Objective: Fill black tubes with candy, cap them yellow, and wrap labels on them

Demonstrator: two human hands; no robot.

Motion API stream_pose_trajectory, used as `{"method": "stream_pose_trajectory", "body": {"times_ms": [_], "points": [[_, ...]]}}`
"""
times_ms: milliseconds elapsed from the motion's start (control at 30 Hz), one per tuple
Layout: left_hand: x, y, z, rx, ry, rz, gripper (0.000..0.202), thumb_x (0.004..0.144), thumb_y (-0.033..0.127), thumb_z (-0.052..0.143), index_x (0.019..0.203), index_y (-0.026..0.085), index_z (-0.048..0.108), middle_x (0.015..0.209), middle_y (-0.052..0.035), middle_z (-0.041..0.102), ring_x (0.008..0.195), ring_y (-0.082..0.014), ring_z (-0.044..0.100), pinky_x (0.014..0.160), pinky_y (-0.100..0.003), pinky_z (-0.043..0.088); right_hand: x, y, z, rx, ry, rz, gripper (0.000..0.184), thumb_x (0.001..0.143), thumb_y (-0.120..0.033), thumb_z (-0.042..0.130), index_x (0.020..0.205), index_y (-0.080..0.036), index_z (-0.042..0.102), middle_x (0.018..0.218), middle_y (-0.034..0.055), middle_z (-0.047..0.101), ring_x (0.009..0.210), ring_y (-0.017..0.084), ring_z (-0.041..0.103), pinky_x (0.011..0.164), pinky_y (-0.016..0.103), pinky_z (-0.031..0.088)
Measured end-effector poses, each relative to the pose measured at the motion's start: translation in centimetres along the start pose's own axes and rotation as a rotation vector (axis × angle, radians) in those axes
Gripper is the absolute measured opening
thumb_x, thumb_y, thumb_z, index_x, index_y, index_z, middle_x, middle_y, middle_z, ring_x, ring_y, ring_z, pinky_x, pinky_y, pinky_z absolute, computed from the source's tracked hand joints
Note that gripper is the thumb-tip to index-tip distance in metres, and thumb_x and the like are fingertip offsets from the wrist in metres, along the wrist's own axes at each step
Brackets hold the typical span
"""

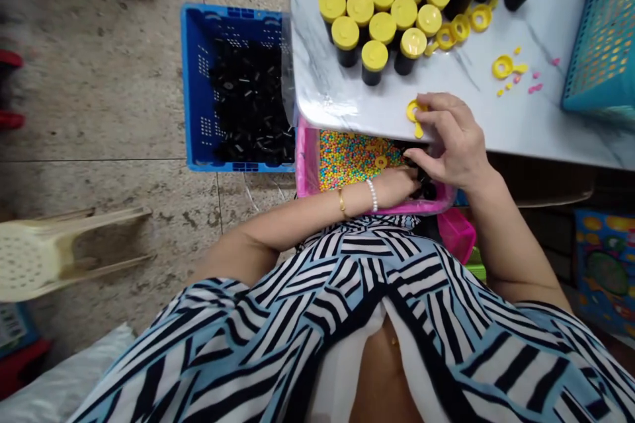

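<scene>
"Head view: where is the left hand (401,186)?"

"Down in the pink tub (301,175), at the end with the dark parts (427,190). Its fingertips are hidden among them, so I can't tell whether it grips anything."

"And the right hand (459,142)?"

"Over the table (322,96) edge. Its thumb is spread from its fingers and points over the tub. The fingertips touch a yellow piece (417,122), a ring with a short stem, at the edge; whether they pinch it, I can't tell."

"What else is in the tub?"

"Small coloured beads (347,158), with some yellow pieces among them, left of the dark parts."

"And on the table?"

"Black tubes (374,76) with yellow caps (374,55), standing close together beyond the right hand. More yellow rings (487,20) lie just beside them, and a teal basket (602,46) stands at the far right."

"Anything left of the table?"

"A blue crate (185,92) of black parts (251,106) on the floor side, and a cream stool (30,258) well apart from it."
</scene>
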State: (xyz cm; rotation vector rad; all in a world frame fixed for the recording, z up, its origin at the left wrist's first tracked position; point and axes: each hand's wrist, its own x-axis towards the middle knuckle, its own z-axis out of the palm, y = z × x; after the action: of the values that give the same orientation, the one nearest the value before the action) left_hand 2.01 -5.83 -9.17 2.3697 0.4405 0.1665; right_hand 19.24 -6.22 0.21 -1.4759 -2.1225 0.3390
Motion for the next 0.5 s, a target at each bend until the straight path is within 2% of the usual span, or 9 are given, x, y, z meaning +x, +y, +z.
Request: {"method": "stream_pose_trajectory", "body": {"times_ms": [67,167,233,333,400,500], "points": [[0.9,0.6,0.8,-0.008,-0.03,0.058,0.028,0.1,0.018,0.056,0.123,0.017,0.072,0.123,-0.0112,0.074,0.105,-0.0191,0.07,0.093,-0.029,0.055,-0.1,-0.1,0.1,-0.005,0.009,0.01,0.06,0.088,-0.063,0.069,0.136,-0.028,0.061,0.153,0.0093,0.057,0.145,0.037,0.051,0.124,0.062,0.038],[-0.5,0.2,-0.1,0.066,-0.03,0.093,0.027,0.099,0.016,0.054,0.12,0.014,0.072,0.121,-0.0144,0.071,0.106,-0.0213,0.067,0.096,-0.033,0.054,-0.2,-0.3,0.2,-0.008,0.01,0.027,0.057,0.089,-0.059,0.068,0.136,-0.028,0.061,0.154,0.0087,0.057,0.146,0.036,0.051,0.125,0.061,0.038],[-2.8,-0.8,-1.7,0.187,-0.028,0.024,0.023,0.097,0.016,0.055,0.11,0.01,0.074,0.113,-0.0165,0.069,0.1,-0.0231,0.066,0.093,-0.036,0.054,-0.2,-0.3,0.3,-0.013,0.006,0.034,0.056,0.09,-0.057,0.067,0.138,-0.029,0.06,0.155,0.0083,0.056,0.147,0.035,0.05,0.125,0.059,0.039],[-6.0,-2.2,-4.0,0.424,-0.044,-0.23,0.022,0.095,0.011,0.052,0.095,0.006,0.074,0.108,-0.0218,0.067,0.091,-0.0253,0.065,0.079,-0.036,0.052,-0.2,-0.3,0.4,-0.019,0.001,0.023,0.055,0.091,-0.055,0.066,0.139,-0.029,0.059,0.156,0.0072,0.055,0.147,0.035,0.048,0.125,0.058,0.038],[-7.1,-2.8,-4.7,0.503,-0.118,-0.355,0.025,0.095,0.008,0.049,0.091,0.005,0.073,0.105,-0.0243,0.067,0.09,-0.027,0.065,0.075,-0.036,0.05,-0.1,-0.3,0.5,-0.018,0.006,0.008,0.055,0.091,-0.055,0.065,0.139,-0.029,0.059,0.155,0.0065,0.055,0.147,0.037,0.048,0.125,0.06,0.037],[-6.9,-3.1,-4.5,0.427,-0.272,-0.314,0.027,0.097,0.008,0.047,0.1,0.005,0.074,0.101,-0.0213,0.069,0.093,-0.0273,0.067,0.078,-0.036,0.05,0.0,-0.4,0.6,-0.015,0.044,-0.014,0.054,0.09,-0.055,0.067,0.137,-0.029,0.06,0.153,0.0071,0.058,0.144,0.039,0.05,0.123,0.062,0.038]]}}
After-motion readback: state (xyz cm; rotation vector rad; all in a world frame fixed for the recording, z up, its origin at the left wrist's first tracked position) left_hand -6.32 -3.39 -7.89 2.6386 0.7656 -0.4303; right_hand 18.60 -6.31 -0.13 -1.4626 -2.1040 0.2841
